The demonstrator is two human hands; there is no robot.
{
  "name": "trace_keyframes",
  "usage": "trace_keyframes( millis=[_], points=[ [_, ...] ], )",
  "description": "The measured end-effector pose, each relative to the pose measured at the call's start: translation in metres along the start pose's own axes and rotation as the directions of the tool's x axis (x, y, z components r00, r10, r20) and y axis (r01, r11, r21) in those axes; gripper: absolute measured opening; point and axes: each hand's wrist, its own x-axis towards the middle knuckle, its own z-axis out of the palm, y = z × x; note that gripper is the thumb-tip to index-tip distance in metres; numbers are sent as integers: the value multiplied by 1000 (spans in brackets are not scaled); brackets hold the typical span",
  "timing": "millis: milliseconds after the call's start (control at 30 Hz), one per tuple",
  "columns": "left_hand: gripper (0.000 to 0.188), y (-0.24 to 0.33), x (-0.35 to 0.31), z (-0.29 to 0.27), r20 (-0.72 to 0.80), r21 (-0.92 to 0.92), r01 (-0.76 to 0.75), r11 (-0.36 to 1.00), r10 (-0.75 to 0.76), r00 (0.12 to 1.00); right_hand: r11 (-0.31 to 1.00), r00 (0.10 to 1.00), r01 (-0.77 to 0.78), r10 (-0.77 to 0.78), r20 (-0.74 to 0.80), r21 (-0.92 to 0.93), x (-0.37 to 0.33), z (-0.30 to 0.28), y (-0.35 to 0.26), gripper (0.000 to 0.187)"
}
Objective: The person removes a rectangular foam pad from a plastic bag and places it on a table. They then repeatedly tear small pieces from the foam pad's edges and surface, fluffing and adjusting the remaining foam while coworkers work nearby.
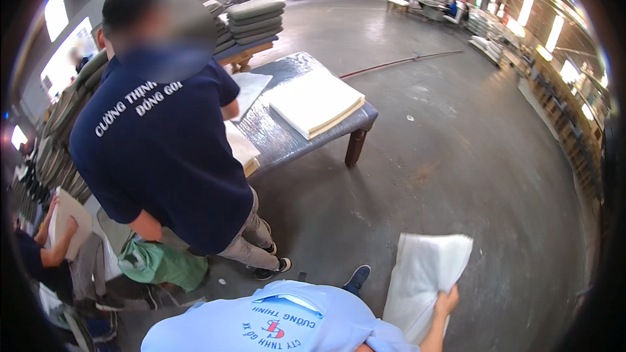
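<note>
My right hand [447,301] is closed on the edge of a soft white sheet [427,274], which hangs down at the lower right, above the floor. The sheet looks thin and flexible, perhaps foam or padded cloth, and it bunches where my fingers grip it. My left hand is out of the picture, hidden below my light blue shirt front. Ahead of me stands a table [287,146] with a shiny wrapped top, bearing a neat stack of similar white sheets [317,101]. More white sheets [241,146] lie at its near left edge.
A co-worker in a dark blue shirt [163,156] stands at the table's left side. Near their feet slumps a green sack [163,264]. Another person [55,248] holds a pale panel [70,221] at far left. Grey cushions [254,19] are stacked behind; grey floor [482,176] extends right.
</note>
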Motion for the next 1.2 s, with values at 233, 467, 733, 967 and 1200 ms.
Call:
trace_keyframes(
  millis=[233,467,733,967,1200],
  points=[
    [33,175,36,76,44,-130,-33,991,39,998,968,931,-228,249,268,-109,69,20,60,53],
    [38,341,96,88,-21,-505,-134,852,143,990,951,881,-273,308,359,-148,240,65,41,46],
    [32,457,179,8,-89,-542,-79,836,36,995,982,934,-173,187,304,-72,437,175,-84,48],
    [32,546,232,-98,-265,-598,-221,770,70,962,942,920,333,-331,210,22,630,256,-212,37],
    [28,577,258,-140,-329,-699,-202,686,-59,942,818,764,526,-575,294,233,841,380,-401,68]
  ],
)
